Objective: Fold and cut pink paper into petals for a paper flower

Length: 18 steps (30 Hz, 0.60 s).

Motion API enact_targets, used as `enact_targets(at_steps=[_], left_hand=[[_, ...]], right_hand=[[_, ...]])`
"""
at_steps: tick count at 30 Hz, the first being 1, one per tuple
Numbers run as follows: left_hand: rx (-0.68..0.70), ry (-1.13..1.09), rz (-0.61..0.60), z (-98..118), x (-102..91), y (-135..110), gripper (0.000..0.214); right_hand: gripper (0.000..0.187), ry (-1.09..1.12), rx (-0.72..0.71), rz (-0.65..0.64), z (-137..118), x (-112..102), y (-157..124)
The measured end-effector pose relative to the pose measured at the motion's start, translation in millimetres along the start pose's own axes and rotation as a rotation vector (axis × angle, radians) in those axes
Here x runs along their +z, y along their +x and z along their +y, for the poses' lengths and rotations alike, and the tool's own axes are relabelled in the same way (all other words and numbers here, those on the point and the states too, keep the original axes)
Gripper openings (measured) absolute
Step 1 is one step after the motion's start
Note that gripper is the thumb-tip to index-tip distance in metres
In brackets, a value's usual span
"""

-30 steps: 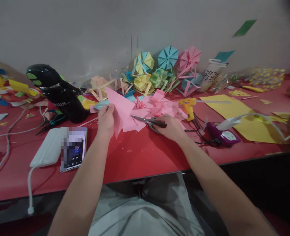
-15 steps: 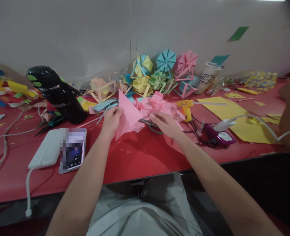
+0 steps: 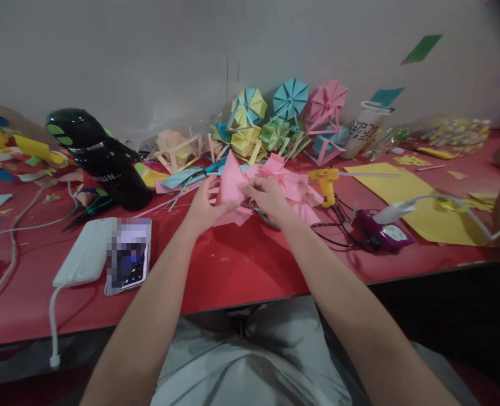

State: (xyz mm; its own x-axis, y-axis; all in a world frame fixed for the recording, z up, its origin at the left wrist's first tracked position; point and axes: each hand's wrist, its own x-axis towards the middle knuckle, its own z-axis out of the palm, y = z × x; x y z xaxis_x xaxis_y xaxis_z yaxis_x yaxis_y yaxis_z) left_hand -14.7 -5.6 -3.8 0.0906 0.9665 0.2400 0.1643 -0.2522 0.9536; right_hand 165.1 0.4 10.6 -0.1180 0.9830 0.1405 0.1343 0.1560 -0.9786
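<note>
Between my hands stands a folded piece of pink paper (image 3: 230, 179), its pointed tip upward. My left hand (image 3: 207, 207) supports it from the left, thumb along the lower edge and fingers behind. On its right edge my right hand (image 3: 267, 196) pinches the paper between thumb and fingertips. A heap of pink paper pieces (image 3: 290, 180) lies just behind and to the right of my right hand. Part of a scissors-like grey handle (image 3: 269, 219) shows under that hand, mostly hidden.
A yellow glue gun (image 3: 327, 183) and a purple power adapter (image 3: 384, 230) with cables lie right, by yellow sheets (image 3: 419, 211). Left are a black bottle (image 3: 106, 163), a white power bank (image 3: 84, 251) and a phone (image 3: 134, 256). Folded paper umbrellas (image 3: 291, 101) line the wall.
My right hand has come left onto the pink paper and now grips its edge. My left hand has turned, and the sheet now appears narrower. The view has shifted slightly.
</note>
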Motion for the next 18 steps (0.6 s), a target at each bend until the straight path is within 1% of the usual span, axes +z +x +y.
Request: enact_targets(at_steps=[1, 2, 4, 6, 9, 11, 14, 16, 18], left_hand=[[0.01, 0.017, -0.049, 0.4, 0.6, -1.5, 0.096], [0.018, 0.03, -0.084, 1.0, 1.2, -2.6, 0.094], [0.035, 0.038, -0.111, 2.9, 2.5, -3.9, 0.081], [0.052, 0.025, -0.098, 4.6, 3.4, -3.9, 0.066], [0.007, -0.021, -0.028, 4.2, 3.3, -2.5, 0.043], [-0.039, -0.058, 0.062, 1.9, 1.3, -1.0, 0.032], [-0.033, -0.106, 0.219, -1.9, -6.3, 1.5, 0.029], [-0.002, -0.102, 0.244, -2.4, -13.5, 2.2, 0.03], [0.039, -0.002, 0.239, -1.0, -19.9, 1.7, 0.029]], right_hand=[[0.063, 0.024, -0.022, 0.023, 4.0, 0.9, -0.1], [0.065, 0.027, -0.031, 0.036, 7.5, 1.2, -0.5], [0.067, 0.021, -0.056, 0.062, 11.9, 0.0, -2.1], [0.068, -0.006, -0.077, 0.075, 12.8, -2.8, -3.9], [0.066, -0.055, -0.104, 0.057, 10.1, -7.8, -6.2], [0.066, -0.088, -0.121, 0.044, 7.9, -10.5, -7.2], [0.065, -0.154, -0.135, 0.029, 5.8, -13.9, -7.9], [0.064, -0.195, -0.117, 0.008, 5.5, -16.0, -8.1], [0.06, -0.205, -0.082, -0.009, 6.3, -18.0, -8.1]])
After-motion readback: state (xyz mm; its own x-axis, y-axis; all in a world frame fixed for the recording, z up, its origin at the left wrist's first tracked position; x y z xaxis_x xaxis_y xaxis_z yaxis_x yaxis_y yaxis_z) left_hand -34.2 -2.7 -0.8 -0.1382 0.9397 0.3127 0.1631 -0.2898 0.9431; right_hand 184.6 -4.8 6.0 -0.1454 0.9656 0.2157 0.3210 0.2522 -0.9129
